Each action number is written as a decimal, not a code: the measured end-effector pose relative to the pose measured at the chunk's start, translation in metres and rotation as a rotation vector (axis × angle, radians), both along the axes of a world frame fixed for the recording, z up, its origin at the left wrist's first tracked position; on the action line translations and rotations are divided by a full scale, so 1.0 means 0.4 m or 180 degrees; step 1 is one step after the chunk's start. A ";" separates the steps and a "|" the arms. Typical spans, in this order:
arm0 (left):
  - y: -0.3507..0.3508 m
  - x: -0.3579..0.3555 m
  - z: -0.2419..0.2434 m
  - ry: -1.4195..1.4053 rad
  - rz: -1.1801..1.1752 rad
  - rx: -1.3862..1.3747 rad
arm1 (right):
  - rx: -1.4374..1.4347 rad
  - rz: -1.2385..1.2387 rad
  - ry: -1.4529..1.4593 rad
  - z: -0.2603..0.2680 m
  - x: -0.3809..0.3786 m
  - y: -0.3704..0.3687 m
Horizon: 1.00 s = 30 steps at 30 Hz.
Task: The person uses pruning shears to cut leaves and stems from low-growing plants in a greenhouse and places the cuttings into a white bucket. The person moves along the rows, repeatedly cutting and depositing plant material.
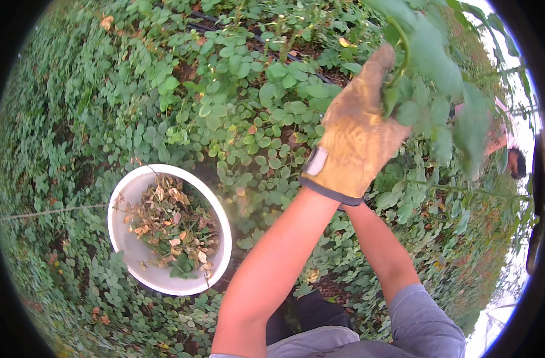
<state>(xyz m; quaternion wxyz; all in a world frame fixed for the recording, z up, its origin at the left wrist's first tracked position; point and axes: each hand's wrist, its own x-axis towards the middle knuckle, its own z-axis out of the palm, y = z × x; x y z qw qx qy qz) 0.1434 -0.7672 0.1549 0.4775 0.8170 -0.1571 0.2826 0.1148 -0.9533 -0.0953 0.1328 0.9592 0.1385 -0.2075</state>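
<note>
My left hand [357, 125] wears a tan leather work glove with a dark cuff and a pale wrist tab. Its thumb points up beside a curved green stem [404, 49], while leaves cover the fingers, so I cannot tell whether they close on it. Broad green leaves [438, 67] on this stem are blurred and hang in front of the glove. My right forearm [380, 246] runs up behind the left wrist, and my right hand is hidden there. Lower left, a white bucket [226, 232] holds dried brown flower heads and leafy clippings [178, 223].
Dense low leafy plants [174, 89] surround me, rose-like in foliage. Dark irrigation tubing [254, 38] runs through them at the top. A thin line [53, 211] stretches left of the bucket. Another person [501, 134] bends at the right, beyond a thorny-looking stem [469, 190].
</note>
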 end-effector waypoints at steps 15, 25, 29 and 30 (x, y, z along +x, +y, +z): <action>0.602 -0.669 -0.216 0.0786 0.2885 -0.3991 | 0.2880 -0.3041 0.1107 0.313 -0.259 0.078; 0.792 -0.989 -0.678 0.3836 0.3027 -0.4782 | 0.5475 -0.3235 0.1711 0.286 -0.073 0.271; 0.754 -1.081 -0.676 0.4751 0.2634 -0.3450 | 0.4761 -0.2240 0.0535 0.151 0.114 0.349; 0.740 -1.108 -0.664 0.4678 0.2604 -0.3533 | 0.4389 -0.2846 0.0505 0.124 0.157 0.358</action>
